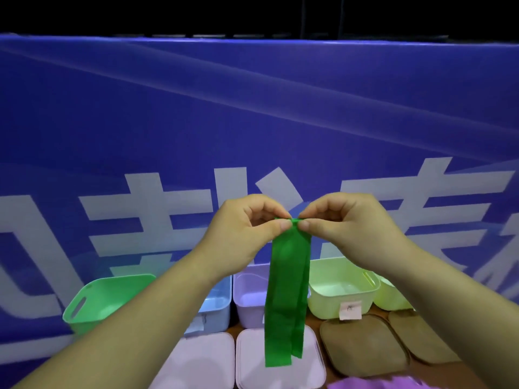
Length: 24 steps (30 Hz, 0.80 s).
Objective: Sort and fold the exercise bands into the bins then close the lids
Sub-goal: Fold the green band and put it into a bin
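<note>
Both your hands pinch the top of the green band [286, 290]: your left hand [247, 228] and your right hand [351, 228] meet at its folded upper edge, each gripping it between thumb and forefinger, with the fingertips nearly touching. You hold the band up in front of the blue banner [252, 108], and it hangs straight down in doubled layers.

Behind it a row of bins stands with the lids off. From left to right they are the green bin [106, 299], the blue bin [216, 304], the lilac bin [250, 293], the pale yellow-green bin [339, 287] with a paper label [350, 310] on its front wall, and a second yellow-green bin [390, 297] partly hidden by your right forearm.

Nearer you lie the lids. The left white lid [202, 360] and the right white lid [252, 360] sit side by side, and the band's lower ends overlap the right one in this view. Two brown lids [362, 343] lie to their right. A purple band [379, 384] shows at the bottom edge.
</note>
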{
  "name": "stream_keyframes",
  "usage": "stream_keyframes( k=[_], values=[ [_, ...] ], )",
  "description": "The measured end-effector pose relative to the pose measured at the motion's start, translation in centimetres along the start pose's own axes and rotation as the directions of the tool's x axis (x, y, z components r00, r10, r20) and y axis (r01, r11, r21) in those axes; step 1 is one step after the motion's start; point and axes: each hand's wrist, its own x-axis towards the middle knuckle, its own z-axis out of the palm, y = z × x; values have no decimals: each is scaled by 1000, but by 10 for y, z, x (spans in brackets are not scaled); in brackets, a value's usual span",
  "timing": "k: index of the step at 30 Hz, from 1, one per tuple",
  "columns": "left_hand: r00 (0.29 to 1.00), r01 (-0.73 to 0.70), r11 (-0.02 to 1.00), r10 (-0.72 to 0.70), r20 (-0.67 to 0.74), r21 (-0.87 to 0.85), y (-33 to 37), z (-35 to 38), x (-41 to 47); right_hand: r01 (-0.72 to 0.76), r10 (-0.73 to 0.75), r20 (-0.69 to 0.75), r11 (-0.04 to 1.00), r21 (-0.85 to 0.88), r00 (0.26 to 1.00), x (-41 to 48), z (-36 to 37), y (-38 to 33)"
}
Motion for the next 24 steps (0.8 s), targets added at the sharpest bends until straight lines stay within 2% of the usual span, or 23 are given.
stream_keyframes(
  k=[6,10,14,17,20,22,24],
  values=[
    [986,168,985,-167,-21,44,-44,-1,-43,-140,132,68,983,116,989,-31,40,59],
    [941,338,933,-335,-47,119,-90,-5,-82,-308,301,169,951,18,939,-65,75,123],
    [894,441,872,-449,-12,215,-136,-10,-121,-445,481,276,876,-185,832,-102,108,179],
    [857,503,827,-515,-20,253,-156,-11,-140,-479,572,331,816,-325,750,-126,131,211],
    [849,518,820,-527,-32,244,-167,-11,-153,-538,680,380,730,-421,627,-149,153,241],
    [852,512,821,-523,-24,255,-172,-12,-158,-486,680,447,731,-480,581,-166,170,265],
    [847,517,816,-531,-18,261,-177,-13,-162,-456,718,445,689,-563,535,-181,183,279]
  ],
)
